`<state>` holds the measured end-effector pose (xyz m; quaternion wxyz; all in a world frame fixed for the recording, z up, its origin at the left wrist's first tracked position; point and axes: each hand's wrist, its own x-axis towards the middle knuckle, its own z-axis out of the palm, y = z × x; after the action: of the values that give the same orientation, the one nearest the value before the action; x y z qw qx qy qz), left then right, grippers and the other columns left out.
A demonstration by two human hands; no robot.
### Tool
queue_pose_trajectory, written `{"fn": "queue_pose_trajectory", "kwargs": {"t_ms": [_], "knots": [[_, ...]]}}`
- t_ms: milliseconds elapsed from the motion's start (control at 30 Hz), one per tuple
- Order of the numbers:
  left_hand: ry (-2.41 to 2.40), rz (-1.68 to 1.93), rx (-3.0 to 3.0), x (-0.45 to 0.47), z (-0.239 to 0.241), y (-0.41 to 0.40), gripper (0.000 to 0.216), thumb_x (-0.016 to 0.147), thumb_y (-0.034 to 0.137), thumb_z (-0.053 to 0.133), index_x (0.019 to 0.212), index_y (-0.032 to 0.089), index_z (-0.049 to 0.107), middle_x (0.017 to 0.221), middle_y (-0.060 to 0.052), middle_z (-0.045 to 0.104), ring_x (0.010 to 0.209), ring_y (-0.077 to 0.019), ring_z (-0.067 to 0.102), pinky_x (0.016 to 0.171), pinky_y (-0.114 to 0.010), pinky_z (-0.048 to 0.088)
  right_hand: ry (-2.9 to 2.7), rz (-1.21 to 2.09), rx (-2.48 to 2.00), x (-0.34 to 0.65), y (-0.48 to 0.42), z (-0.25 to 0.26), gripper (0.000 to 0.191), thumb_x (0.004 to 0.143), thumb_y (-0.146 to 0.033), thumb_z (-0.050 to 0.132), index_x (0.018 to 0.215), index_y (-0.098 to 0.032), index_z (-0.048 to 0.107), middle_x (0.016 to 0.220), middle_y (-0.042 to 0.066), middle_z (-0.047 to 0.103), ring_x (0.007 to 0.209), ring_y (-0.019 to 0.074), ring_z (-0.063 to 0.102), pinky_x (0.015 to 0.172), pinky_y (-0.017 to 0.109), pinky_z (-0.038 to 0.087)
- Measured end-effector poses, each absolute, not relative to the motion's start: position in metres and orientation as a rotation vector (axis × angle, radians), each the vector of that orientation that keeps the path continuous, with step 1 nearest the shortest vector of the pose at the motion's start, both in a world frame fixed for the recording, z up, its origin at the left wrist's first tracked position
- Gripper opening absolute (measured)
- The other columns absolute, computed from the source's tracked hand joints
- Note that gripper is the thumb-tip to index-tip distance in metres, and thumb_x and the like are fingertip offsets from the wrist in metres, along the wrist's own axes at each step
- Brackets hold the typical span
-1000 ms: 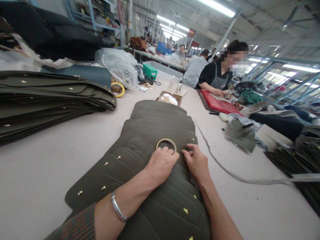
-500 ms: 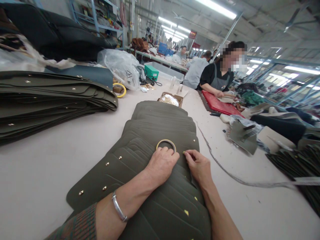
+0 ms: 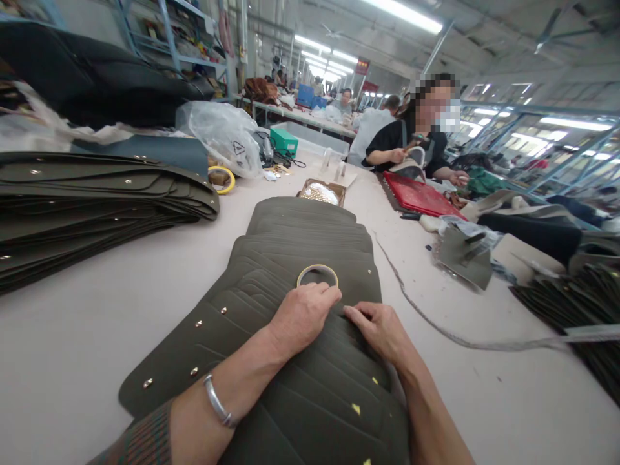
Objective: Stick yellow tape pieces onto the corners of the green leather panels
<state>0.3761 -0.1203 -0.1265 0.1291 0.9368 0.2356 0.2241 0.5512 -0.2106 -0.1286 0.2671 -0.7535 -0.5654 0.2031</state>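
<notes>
My left hand (image 3: pixel 306 316), a bracelet on its wrist, is closed on the near edge of a thin roll of yellow tape (image 3: pixel 317 267). Under it lies a fanned stack of dark olive panels (image 3: pixel 290 252) with small shiny metal studs near their edges. Just to the right, my right hand (image 3: pixel 378 326) has its thumb and fingers drawn together, the tips touching the panels close to the tape roll. Whatever those fingertips hold, if anything, is hidden. Small yellow tape bits (image 3: pixel 356 409) stick to the nearer panels.
Another stack of olive panels (image 3: pixel 97 194) stands left, with a yellow tape roll (image 3: pixel 223 180) behind it. Beyond my stack sits an open box of small metal parts (image 3: pixel 322 192). A co-worker (image 3: pixel 411 142) is behind a red slab (image 3: pixel 419 194). A cord (image 3: pixel 436 326) crosses the right side.
My right fingertips, which showed a small yellow bit between them, have come down onto the panels. The co-worker has raised a light curved piece. The whole view has shifted slightly.
</notes>
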Motion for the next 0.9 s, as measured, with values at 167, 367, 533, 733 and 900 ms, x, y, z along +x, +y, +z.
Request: {"fn": "queue_pose_trajectory", "kwargs": {"t_ms": [167,367,533,733,900], "knots": [[0.536,0.837,2.629,0.376,-0.129,-0.12,0.028,0.096,0.019,0.043,0.123,0.023,0.051,0.106,-0.003,0.069,0.095,-0.0147,0.066,0.082,-0.027,0.054,-1.355,0.467,-1.648,0.546,-0.209,-0.128,0.022,0.085,-0.032,0.059,0.099,-0.019,0.07,0.091,0.005,0.073,0.079,0.0177,0.066,0.071,0.028,0.052],[0.548,0.863,2.635,0.377,-0.131,-0.121,0.042,0.095,0.022,0.048,0.135,0.018,0.036,0.11,-0.007,0.069,0.093,-0.0173,0.069,0.078,-0.028,0.056,-1.618,0.261,-1.51,0.535,-0.208,-0.124,0.017,0.087,-0.02,0.055,0.098,-0.022,0.068,0.094,0.004,0.07,0.085,0.0159,0.065,0.077,0.027,0.051],[0.587,0.713,2.625,0.376,-0.128,-0.123,0.032,0.094,0.021,0.048,0.125,0.02,0.041,0.102,-0.004,0.069,0.092,-0.0173,0.067,0.076,-0.027,0.054,-1.703,0.106,-1.593,0.533,-0.208,-0.128,0.015,0.086,-0.019,0.05,0.086,-0.021,0.066,0.08,0.003,0.069,0.072,0.0143,0.064,0.069,0.025,0.05],[0.659,0.602,2.669,0.376,-0.122,-0.123,0.01,0.096,0.023,0.045,0.098,0.021,0.054,0.089,0.0,0.065,0.083,-0.0146,0.064,0.07,-0.024,0.049,-1.634,0.03,-1.675,0.529,-0.209,-0.127,0.014,0.082,-0.019,0.051,0.079,-0.021,0.065,0.073,0.002,0.068,0.065,0.0138,0.063,0.065,0.024,0.05],[0.703,0.699,2.729,0.378,-0.123,-0.124,0.016,0.095,0.021,0.043,0.086,0.019,0.056,0.077,0.0,0.061,0.073,-0.0145,0.061,0.062,-0.024,0.044,-1.352,0.298,-1.697,0.521,-0.207,-0.123,0.01,0.078,-0.024,0.058,0.073,-0.019,0.066,0.065,0.001,0.068,0.057,0.0138,0.062,0.056,0.024,0.05]]}}
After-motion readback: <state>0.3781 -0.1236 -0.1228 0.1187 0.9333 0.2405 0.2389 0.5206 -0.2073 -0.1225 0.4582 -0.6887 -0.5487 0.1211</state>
